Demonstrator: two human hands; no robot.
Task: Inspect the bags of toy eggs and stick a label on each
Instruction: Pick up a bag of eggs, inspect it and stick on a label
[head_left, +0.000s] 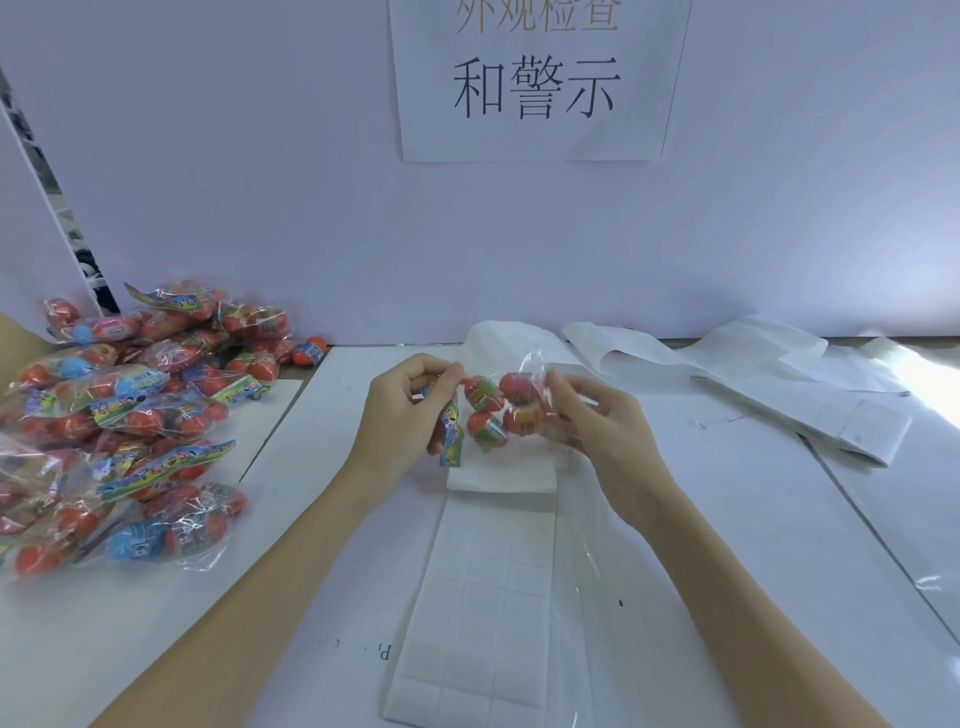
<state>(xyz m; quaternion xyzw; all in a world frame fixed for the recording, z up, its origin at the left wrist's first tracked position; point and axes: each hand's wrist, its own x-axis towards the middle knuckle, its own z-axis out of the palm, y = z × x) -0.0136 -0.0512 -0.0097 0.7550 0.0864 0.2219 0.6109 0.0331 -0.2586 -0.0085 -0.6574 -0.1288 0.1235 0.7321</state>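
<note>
I hold a clear bag of toy eggs (493, 410) above the table centre; several orange-red eggs with coloured bands show through the plastic. My left hand (410, 415) pinches its colourful header card at the left end. My right hand (597, 421) grips the clear plastic at the right end. Under the bag lies a long white sheet of square labels (483, 597), running toward me. A pile of more egg bags (130, 415) sits at the left of the table.
Used white backing sheets (779, 384) lie crumpled along the back right by the wall. A paper sign with black characters (535, 83) hangs on the wall ahead. White paper covers the table (753, 545).
</note>
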